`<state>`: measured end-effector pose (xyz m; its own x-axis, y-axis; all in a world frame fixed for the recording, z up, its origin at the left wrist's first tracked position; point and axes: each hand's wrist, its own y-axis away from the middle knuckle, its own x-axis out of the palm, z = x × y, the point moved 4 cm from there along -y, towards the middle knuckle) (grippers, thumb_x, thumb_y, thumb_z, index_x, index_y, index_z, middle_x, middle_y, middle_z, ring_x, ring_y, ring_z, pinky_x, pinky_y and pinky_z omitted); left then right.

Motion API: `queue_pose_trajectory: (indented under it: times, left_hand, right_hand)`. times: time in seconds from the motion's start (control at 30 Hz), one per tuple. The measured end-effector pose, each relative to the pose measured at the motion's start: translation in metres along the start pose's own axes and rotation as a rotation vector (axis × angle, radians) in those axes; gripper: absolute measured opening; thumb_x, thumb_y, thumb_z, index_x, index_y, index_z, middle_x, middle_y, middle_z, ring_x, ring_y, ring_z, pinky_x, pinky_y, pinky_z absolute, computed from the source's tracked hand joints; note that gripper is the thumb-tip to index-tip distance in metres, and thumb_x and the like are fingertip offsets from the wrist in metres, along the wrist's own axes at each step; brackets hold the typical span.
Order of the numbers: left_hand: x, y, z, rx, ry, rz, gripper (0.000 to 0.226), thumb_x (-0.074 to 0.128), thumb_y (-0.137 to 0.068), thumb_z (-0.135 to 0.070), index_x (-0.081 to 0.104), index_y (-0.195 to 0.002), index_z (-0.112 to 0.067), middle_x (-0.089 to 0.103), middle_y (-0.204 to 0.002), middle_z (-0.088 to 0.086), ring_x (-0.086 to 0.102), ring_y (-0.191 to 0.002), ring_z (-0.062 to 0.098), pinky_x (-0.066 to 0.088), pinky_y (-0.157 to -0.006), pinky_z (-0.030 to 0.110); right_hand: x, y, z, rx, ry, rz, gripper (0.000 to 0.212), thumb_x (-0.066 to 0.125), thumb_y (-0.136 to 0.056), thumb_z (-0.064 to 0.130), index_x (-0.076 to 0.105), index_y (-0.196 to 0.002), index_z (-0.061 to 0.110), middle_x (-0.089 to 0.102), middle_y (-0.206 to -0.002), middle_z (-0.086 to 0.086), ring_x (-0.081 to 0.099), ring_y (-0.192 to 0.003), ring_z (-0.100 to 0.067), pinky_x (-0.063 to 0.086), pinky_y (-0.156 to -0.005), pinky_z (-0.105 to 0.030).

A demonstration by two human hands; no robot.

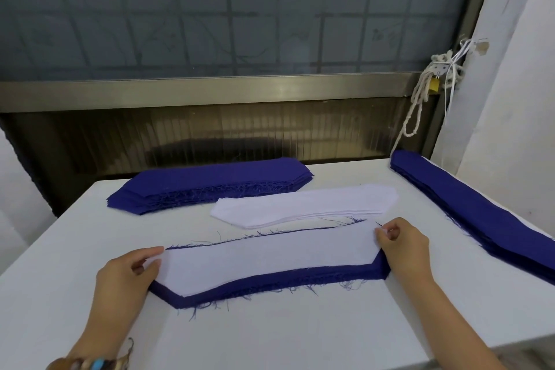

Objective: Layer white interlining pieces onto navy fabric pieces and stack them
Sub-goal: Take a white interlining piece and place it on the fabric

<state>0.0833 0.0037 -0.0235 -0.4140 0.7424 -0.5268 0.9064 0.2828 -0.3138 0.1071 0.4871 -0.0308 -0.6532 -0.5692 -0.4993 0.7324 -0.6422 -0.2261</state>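
Now my left hand (126,276) pinches the left end of the thin white interlining piece (264,261), and my right hand (402,246) pinches its right end, with thumb and fingertips closed on the edge. The piece lies flat on the near stack of navy fabric pieces (270,282), in the middle of the white table (270,336). I judge it very light, soft and limp, so it can fold easily; holding both ends keeps it stretched. The frayed navy threads may catch it. The pile of white interlining (306,207) lies on the far side.
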Motion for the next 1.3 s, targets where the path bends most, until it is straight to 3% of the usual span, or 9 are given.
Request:
queue_pose_trajectory:
  times: [0.07, 0.17, 0.3, 0.43, 0.6, 0.9, 1.1, 1.23, 1.3]
  left_hand:
    - [0.000, 0.001, -0.001, 0.020, -0.014, -0.004, 0.026, 0.067, -0.086, 0.001, 0.075, -0.094, -0.022, 0.071, -0.093, 0.003, 0.060, -0.078, 0.012, 0.041, -0.075, 0.008]
    - [0.000, 0.001, -0.003, 0.059, -0.037, 0.003, 0.035, 0.063, -0.083, 0.009, 0.073, -0.094, -0.024, 0.069, -0.098, 0.002, 0.059, -0.082, 0.014, 0.038, -0.074, 0.000]
    - [-0.001, 0.000, -0.010, 0.162, -0.124, 0.020, 0.038, 0.063, -0.083, 0.011, 0.074, -0.103, -0.020, 0.065, -0.114, 0.000, 0.054, -0.109, 0.022, 0.035, -0.097, 0.018]
    - [0.002, 0.007, -0.022, 0.247, -0.003, 0.068, 0.030, 0.067, -0.087, 0.002, 0.072, -0.098, -0.025, 0.066, -0.104, -0.014, 0.053, -0.095, -0.008, 0.032, -0.081, -0.006]
    - [0.009, 0.008, -0.022, 0.284, 0.061, 0.185, 0.030, 0.074, -0.080, 0.005, 0.076, -0.083, -0.025, 0.071, -0.088, -0.010, 0.062, -0.088, -0.004, 0.041, -0.078, 0.001]
    - [0.011, 0.006, -0.017, 0.240, 0.099, 0.181, 0.028, 0.071, -0.084, 0.001, 0.077, -0.082, -0.026, 0.072, -0.090, -0.013, 0.064, -0.086, 0.000, 0.045, -0.080, 0.007]
    - [0.012, -0.003, -0.025, 0.135, 0.125, 0.269, 0.028, 0.065, -0.088, 0.001, 0.077, -0.082, -0.023, 0.074, -0.088, -0.010, 0.064, -0.084, -0.002, 0.044, -0.075, 0.003]
    - [0.011, -0.032, -0.038, 0.117, 0.083, 0.202, 0.026, 0.064, -0.091, -0.004, 0.075, -0.083, -0.026, 0.073, -0.085, -0.013, 0.065, -0.087, 0.009, 0.045, -0.077, 0.014]
    - [0.012, -0.046, -0.048, 0.158, 0.083, 0.152, 0.024, 0.064, -0.091, -0.004, 0.074, -0.086, -0.025, 0.073, -0.088, -0.010, 0.065, -0.087, 0.011, 0.044, -0.076, 0.010]
  right_hand:
    - [0.000, 0.001, 0.002, -0.026, 0.015, 0.001, 0.010, 0.063, -0.088, 0.012, 0.058, -0.079, 0.014, 0.058, -0.072, -0.002, 0.050, -0.064, -0.010, 0.036, -0.053, -0.022]
    - [0.000, 0.005, 0.007, -0.131, 0.092, 0.010, 0.013, 0.062, -0.088, 0.010, 0.054, -0.095, 0.018, 0.051, -0.088, -0.003, 0.050, -0.068, -0.011, 0.034, -0.056, -0.021]
    - [0.001, 0.009, 0.015, -0.281, 0.110, 0.008, 0.018, 0.061, -0.089, 0.002, 0.058, -0.094, 0.019, 0.044, -0.095, -0.002, 0.051, -0.075, -0.019, 0.039, -0.069, -0.026]
    - [0.002, 0.014, 0.027, -0.443, 0.086, 0.059, 0.015, 0.061, -0.090, 0.004, 0.065, -0.088, 0.018, 0.055, -0.093, 0.003, 0.054, -0.082, -0.009, 0.039, -0.074, -0.013]
    - [0.010, 0.019, 0.028, -0.483, 0.023, 0.267, 0.018, 0.071, -0.082, 0.002, 0.068, -0.077, 0.019, 0.061, -0.083, 0.007, 0.058, -0.081, -0.005, 0.045, -0.072, -0.009]
    - [0.012, 0.016, 0.026, -0.452, 0.073, 0.245, 0.025, 0.074, -0.078, 0.001, 0.064, -0.069, 0.022, 0.062, -0.077, 0.009, 0.059, -0.076, -0.007, 0.046, -0.069, -0.013]
    - [0.020, 0.010, 0.047, -0.369, 0.242, 0.273, 0.023, 0.073, -0.082, 0.020, 0.061, -0.067, 0.033, 0.061, -0.076, 0.016, 0.057, -0.070, -0.002, 0.037, -0.060, -0.010]
    - [0.049, 0.009, 0.088, -0.457, 0.231, 0.337, 0.017, 0.072, -0.084, 0.022, 0.062, -0.075, 0.032, 0.058, -0.077, 0.019, 0.055, -0.069, -0.002, 0.037, -0.060, -0.007]
    - [0.072, 0.011, 0.108, -0.480, 0.199, 0.360, 0.011, 0.071, -0.086, 0.022, 0.064, -0.080, 0.029, 0.058, -0.078, 0.019, 0.056, -0.070, -0.002, 0.038, -0.061, -0.006]
